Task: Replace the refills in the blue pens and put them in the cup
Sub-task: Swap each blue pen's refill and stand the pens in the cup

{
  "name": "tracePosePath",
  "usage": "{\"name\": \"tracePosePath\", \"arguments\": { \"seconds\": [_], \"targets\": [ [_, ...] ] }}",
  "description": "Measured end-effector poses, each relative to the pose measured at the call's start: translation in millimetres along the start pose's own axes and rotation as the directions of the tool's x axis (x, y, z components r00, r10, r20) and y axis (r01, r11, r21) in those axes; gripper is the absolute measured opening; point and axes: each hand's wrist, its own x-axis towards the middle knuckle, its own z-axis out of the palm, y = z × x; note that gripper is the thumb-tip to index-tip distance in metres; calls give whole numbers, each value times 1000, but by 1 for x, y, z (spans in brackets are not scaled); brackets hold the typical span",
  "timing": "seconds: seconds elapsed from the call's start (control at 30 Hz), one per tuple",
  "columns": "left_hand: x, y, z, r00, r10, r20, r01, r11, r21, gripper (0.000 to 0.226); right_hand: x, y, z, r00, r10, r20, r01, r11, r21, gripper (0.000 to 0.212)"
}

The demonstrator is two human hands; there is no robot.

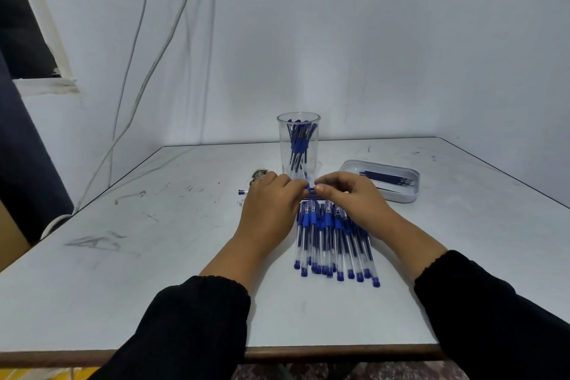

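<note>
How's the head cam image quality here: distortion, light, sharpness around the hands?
Head view: wide-angle bowing, table edges splay outward; light is cool, dim and even, with soft shadows; the pen pinched between left hand and right hand is small and mostly hidden; clear cup shows faint glare only.

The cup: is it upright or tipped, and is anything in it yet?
Upright. The cup stands on the table with its rim at the top, and several blue pens stand inside it.

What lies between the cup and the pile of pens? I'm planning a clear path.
In the head view, both hands, left and right, holding one pen.
</note>
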Motion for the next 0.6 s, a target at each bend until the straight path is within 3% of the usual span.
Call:
{"name": "tracePosePath", "arguments": {
  "seconds": [0.13,0.23,0.37,0.5,0.6],
  "targets": [
    [0,0,-1,1000,10,14,-10,1000,-4,31,0,0,0,1000,0,7,0,1000,-14,9],
    [0,0,0,1000,1,17,-1,1000,-8,32,1,0,-1,1000,-2,4,2,1000,7,25],
    [0,0,0,1000,0,22,0,1000,-4,30,1,1,-1,999,38,0,-38,999,38,8],
    [0,0,0,1000,-1,21,1,1000,1,28,1,-1,-2,1000,11,-4,-11,999,43,20],
    [0,1,-1,1000,2,15,-2,1000,-5,31,1,0,-1,999,41,-12,-40,997,65,9]
  ]
}}
